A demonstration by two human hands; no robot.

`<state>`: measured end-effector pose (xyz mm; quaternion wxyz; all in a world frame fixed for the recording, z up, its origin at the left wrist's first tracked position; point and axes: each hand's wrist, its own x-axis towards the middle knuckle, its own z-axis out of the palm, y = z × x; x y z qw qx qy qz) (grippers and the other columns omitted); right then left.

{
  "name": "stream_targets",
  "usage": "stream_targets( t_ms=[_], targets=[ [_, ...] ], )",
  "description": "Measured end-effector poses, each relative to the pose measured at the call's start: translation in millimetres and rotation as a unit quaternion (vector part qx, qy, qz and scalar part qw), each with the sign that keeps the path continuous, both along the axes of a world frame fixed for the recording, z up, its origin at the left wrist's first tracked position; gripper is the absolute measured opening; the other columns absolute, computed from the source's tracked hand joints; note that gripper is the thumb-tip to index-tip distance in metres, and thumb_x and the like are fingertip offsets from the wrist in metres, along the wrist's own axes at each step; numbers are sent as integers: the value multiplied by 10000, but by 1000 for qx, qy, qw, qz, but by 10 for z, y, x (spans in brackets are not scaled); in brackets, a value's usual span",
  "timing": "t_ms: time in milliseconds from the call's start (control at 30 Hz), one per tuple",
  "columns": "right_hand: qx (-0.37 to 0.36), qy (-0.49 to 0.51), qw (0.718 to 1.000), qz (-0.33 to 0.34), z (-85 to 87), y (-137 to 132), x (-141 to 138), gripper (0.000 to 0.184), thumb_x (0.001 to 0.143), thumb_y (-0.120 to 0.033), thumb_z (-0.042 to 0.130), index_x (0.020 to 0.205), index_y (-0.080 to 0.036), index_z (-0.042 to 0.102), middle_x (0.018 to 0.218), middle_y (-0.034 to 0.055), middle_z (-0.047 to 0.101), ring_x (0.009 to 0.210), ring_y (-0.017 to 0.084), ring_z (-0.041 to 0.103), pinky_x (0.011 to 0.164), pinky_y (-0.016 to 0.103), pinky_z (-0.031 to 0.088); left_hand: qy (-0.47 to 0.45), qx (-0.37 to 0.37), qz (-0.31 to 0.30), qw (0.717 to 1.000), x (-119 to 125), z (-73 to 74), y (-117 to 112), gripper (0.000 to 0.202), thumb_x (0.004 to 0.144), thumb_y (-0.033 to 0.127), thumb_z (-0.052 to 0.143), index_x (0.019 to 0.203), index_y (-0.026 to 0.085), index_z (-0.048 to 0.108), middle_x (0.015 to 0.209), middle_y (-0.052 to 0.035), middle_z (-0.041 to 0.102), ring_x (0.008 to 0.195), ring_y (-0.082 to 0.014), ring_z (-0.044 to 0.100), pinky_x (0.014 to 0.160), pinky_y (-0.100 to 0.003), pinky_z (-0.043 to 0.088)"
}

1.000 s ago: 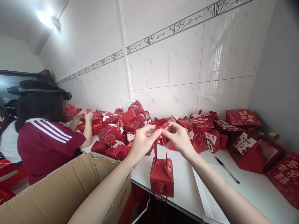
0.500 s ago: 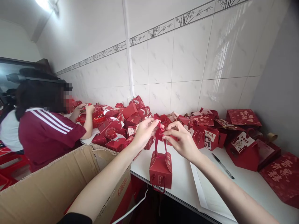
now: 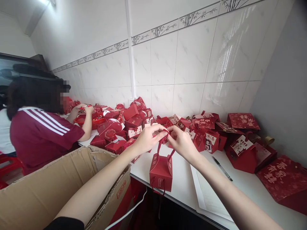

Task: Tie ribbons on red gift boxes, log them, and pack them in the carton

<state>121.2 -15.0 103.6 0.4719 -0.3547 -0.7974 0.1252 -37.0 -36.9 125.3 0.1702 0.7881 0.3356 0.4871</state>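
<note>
A small red gift box hangs upright by its ribbon at the table's front edge, with a twisted red cord handle looped on its front. My left hand pinches the red ribbon above the box. Fingertips of my right hand press on the same ribbon from the other side, close against the left fingers. The ribbon between the fingertips is bunched, and its exact shape is partly hidden by the fingers.
Heaped red gift boxes line the wall. Larger red boxes stand at right, near a pen and white papers. An open cardboard carton is at left. A co-worker sits beyond it, hands near a red basket.
Both hands have come closer together, and the ribbon's loop and tails between them are drawn in. The view has shifted slightly, with the box still hanging below.
</note>
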Motion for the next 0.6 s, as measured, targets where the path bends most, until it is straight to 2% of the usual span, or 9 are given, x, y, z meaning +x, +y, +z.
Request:
stream_targets(
  t_ms=[100,200,267,367,433,500,600],
  targets=[
    [-13,-2,1000,9,27,-28,-33,208,815,-243,415,940,-183,571,595,-21,610,517,150,584,564,252,447,-10,-5,7,1000,-14,-20,43,184,835,330,521,823,174,617,822,-27,641,784,-152,601,744,-267,470],
    [-39,24,998,36,70,-60,-40,245,779,-210,439,927,-161,627,767,30,675,639,173,635,639,275,479,-45,-20,0,999,-16,-30,97,202,843,349,515,787,169,588,765,-16,635,739,-141,607,712,-255,477],
    [-75,74,992,70,90,-67,-28,271,774,-233,469,960,-160,652,877,46,686,754,193,647,692,288,497,-68,-16,3,998,-10,-36,121,209,843,347,515,759,166,577,740,-12,628,726,-137,605,699,-249,477],
    [-128,188,968,105,97,-47,-17,291,801,-351,517,960,-167,677,881,48,695,841,209,644,761,312,510,-101,-7,30,994,10,-60,144,196,813,339,559,729,163,580,700,-2,609,674,-123,583,653,-233,469],
    [-147,261,950,88,91,-25,-32,308,773,-414,578,906,-160,691,831,56,702,811,216,653,760,324,520,-138,-23,25,990,37,-91,163,197,796,343,584,730,158,595,702,-7,618,685,-125,590,672,-237,476],
    [-157,312,935,61,80,-8,-61,315,725,-418,643,880,-147,688,782,65,705,776,220,659,737,324,529,-207,-53,-9,977,80,-132,183,206,790,356,595,758,154,617,741,-24,648,744,-141,618,741,-263,493],
    [-149,356,922,23,58,3,-94,412,696,-401,685,1008,-136,636,730,57,706,771,215,656,736,328,528,-338,-96,-53,935,159,-201,190,203,772,357,620,776,155,634,801,-38,676,832,-161,641,837,-307,494]
  ],
)
